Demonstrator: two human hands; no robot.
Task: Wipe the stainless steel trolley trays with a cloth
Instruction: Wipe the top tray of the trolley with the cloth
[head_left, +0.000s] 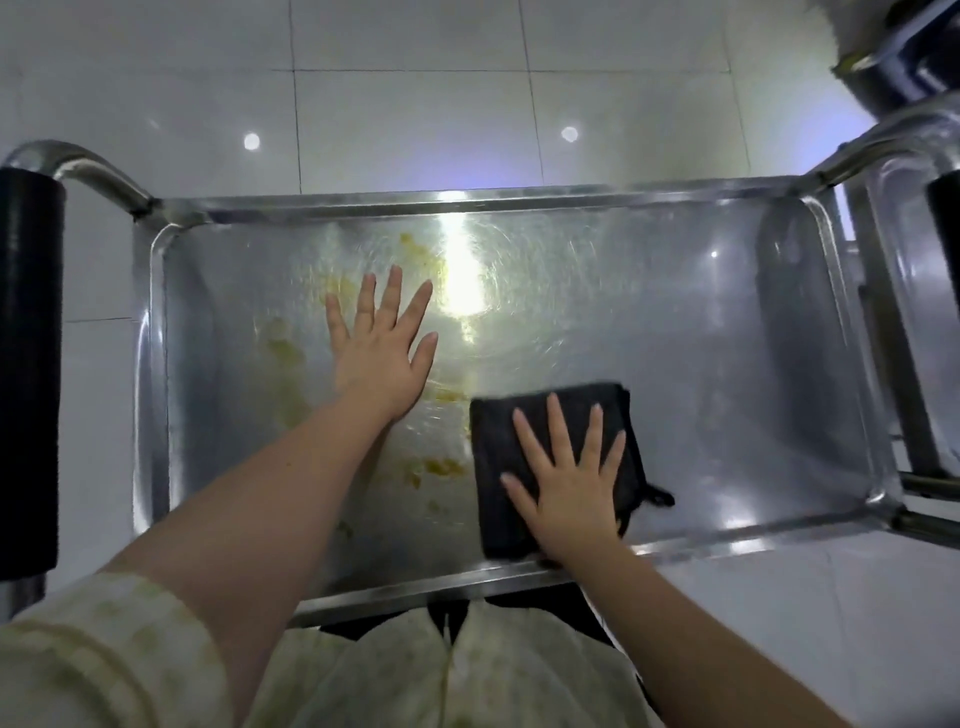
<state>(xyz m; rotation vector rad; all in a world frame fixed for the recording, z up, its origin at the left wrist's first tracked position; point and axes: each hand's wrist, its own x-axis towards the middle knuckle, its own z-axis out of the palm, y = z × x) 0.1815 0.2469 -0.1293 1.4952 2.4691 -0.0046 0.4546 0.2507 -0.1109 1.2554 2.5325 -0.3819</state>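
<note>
The right hand (569, 488) lies flat on the folded black cloth (493, 431), fingers straight and spread, pressing it onto the trolley's top tray (727, 364) at lower centre of the frame, close to the near rim. The left hand (382, 348) is also spread wide, palm down on bare steel at centre left, holding nothing. Wiping of this tray looks to be in hand: yellow smears (288, 358) lie left of the cloth, around the left hand. The next move likely calls for sweeping the cloth leftward over them, with the left hand lifted clear.
</note>
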